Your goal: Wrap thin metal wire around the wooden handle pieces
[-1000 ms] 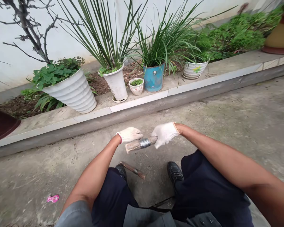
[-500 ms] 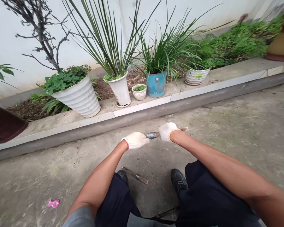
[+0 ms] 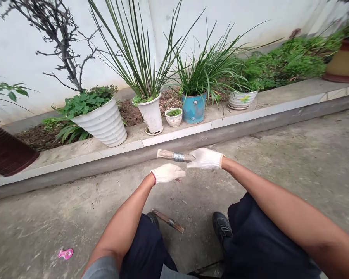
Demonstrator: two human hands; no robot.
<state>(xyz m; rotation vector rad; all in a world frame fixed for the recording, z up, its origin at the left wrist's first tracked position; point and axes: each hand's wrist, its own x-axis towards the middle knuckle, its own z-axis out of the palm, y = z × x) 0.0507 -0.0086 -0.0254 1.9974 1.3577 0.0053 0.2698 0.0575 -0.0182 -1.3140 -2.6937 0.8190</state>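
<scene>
just left of right grip (image 3: 206, 158), wire-wound wooden piece (image 3: 166, 154) juts out, right end pinched in it; below piece, left grip (image 3: 167, 173), finger closure unclear; below both grips, second wire-wound stick (image 3: 163, 217) on ground (image 3: 119, 217).

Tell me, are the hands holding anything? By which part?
The right hand holds a wooden stick by one end, past the wire; I can't tell about the left hand.

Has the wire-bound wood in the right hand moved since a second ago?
Yes: against the planter curb, the wire-bound wood in the right hand has shifted up the picture, nearer that curb.
</scene>
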